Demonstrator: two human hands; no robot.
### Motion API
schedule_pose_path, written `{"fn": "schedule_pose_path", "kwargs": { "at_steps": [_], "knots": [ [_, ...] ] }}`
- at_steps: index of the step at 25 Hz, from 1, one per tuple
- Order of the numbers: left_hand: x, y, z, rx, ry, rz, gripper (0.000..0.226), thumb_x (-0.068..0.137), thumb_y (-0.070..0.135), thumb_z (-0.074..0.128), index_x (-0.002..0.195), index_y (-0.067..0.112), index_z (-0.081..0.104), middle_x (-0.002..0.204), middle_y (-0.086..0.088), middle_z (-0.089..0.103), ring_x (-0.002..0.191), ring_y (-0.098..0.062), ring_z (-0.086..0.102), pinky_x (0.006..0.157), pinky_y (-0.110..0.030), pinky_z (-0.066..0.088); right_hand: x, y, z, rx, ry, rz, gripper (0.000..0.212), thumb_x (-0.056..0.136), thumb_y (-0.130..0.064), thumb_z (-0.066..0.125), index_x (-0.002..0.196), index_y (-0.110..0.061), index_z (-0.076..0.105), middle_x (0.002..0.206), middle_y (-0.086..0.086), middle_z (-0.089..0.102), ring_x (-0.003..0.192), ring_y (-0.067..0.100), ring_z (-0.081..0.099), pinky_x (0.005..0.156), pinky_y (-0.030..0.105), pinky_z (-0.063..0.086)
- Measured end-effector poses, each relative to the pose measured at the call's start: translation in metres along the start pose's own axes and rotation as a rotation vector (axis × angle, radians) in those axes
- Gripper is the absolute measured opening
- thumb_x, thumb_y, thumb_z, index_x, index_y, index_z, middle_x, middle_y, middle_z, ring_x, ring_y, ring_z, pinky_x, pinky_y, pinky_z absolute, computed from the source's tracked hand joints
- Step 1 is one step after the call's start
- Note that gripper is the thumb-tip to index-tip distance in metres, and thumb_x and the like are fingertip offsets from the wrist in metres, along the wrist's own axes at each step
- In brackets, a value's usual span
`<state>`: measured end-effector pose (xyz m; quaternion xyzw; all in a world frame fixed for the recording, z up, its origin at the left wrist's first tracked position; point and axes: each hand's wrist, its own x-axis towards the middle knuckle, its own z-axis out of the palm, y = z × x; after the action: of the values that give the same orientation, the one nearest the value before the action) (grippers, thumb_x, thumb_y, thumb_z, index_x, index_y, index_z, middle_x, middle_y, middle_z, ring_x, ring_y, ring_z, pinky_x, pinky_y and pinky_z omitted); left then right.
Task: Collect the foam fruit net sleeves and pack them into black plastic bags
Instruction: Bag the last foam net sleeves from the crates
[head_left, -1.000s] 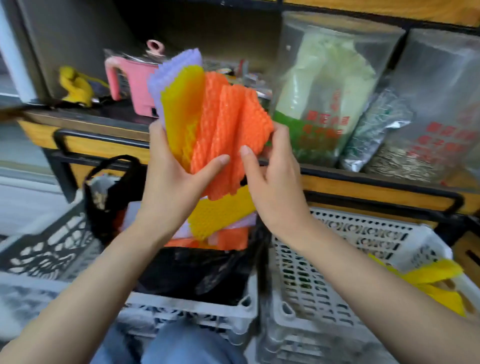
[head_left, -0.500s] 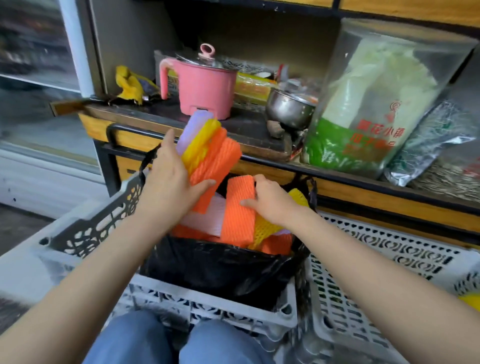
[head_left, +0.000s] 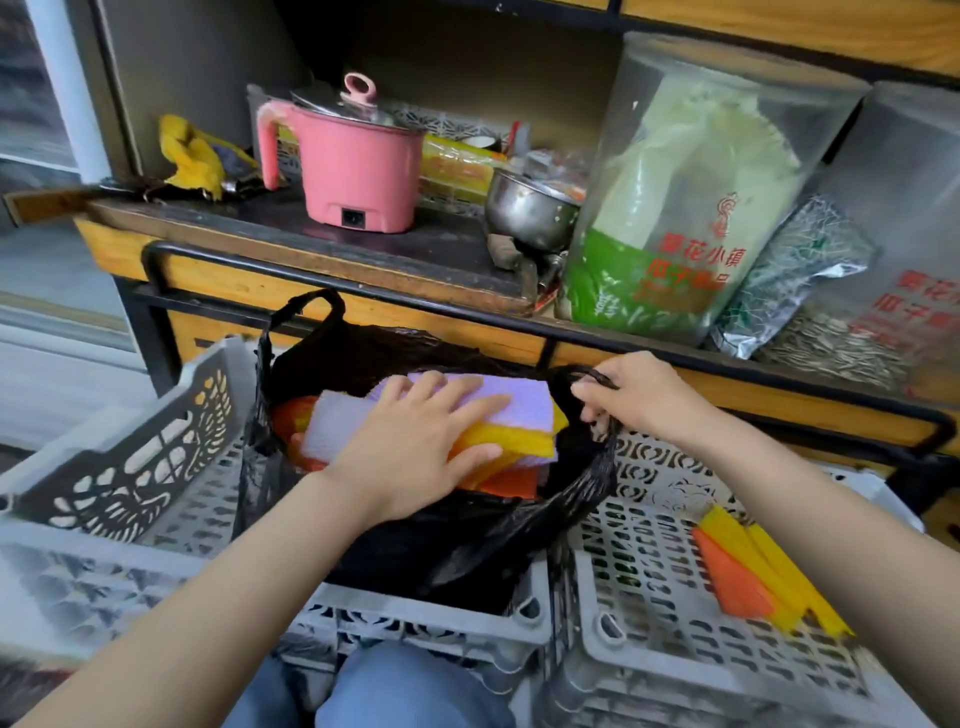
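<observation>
A stack of foam net sleeves (head_left: 519, 415), lilac on top with yellow and orange beneath, is seen lying in the open mouth of a black plastic bag (head_left: 457, 545), where it is pressed down under the flat left hand (head_left: 415, 447). No grip is made by that hand: the fingers are spread and the palm rests on the stack. More orange sleeves are glimpsed deeper in the bag at the left. The bag's right handle loop (head_left: 587, 384) is pinched and pulled outward in the clenched grip of the right hand (head_left: 639, 395), so that the mouth is held wide; the left loop stands free. The bag is set inside a grey plastic crate (head_left: 426, 623). In the neighbouring crate (head_left: 649, 597) to the right, a few yellow and orange sleeves (head_left: 753, 577) are left lying loose, well apart from the bag.

The packing is judged to be well advanced: the bag appears nearly full, yet the loose sleeves are not yet collected and the bag is not yet closed. Beyond the crates, a shelf (head_left: 260, 228) carrying a pink electric pot (head_left: 358, 166) and bags of seeds is seen.
</observation>
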<state>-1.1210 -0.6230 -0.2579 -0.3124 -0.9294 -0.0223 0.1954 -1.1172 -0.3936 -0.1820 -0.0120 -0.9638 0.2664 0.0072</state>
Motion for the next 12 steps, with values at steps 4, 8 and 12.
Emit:
{"fn": "schedule_pose_path", "kwargs": {
  "at_steps": [4,8,12],
  "knots": [
    [0.001,-0.008,0.009,0.291,0.114,-0.032,0.043,0.086,0.044,0.04,0.117,0.029,0.066,0.092,-0.009,0.067,0.07,-0.029,0.053,0.058,-0.035,0.041,-0.001,-0.017,0.0,0.259,0.164,-0.106,0.019,0.097,-0.02,0.05,0.086,-0.011,0.063,0.067,0.0,0.063,0.045,0.003,0.06,0.046,0.017,0.05],
    [-0.007,-0.032,-0.004,0.317,-0.016,-0.464,0.034,0.095,0.024,0.044,0.128,0.022,0.054,0.103,-0.01,0.063,0.097,-0.034,0.054,0.078,-0.039,0.038,-0.004,-0.033,0.006,0.279,0.215,-0.201,0.019,0.097,-0.019,0.049,0.084,-0.012,0.061,0.065,0.0,0.062,0.047,0.005,0.061,0.046,0.02,0.052],
    [-0.011,-0.052,-0.003,0.107,-0.167,-0.681,0.046,0.101,0.021,0.028,0.146,0.012,0.028,0.133,-0.014,0.048,0.122,-0.034,0.043,0.094,-0.042,0.038,-0.004,-0.043,0.008,0.289,0.231,-0.253,0.018,0.097,-0.02,0.048,0.084,-0.016,0.059,0.066,-0.001,0.063,0.049,0.006,0.063,0.048,0.022,0.054]
  ]
}}
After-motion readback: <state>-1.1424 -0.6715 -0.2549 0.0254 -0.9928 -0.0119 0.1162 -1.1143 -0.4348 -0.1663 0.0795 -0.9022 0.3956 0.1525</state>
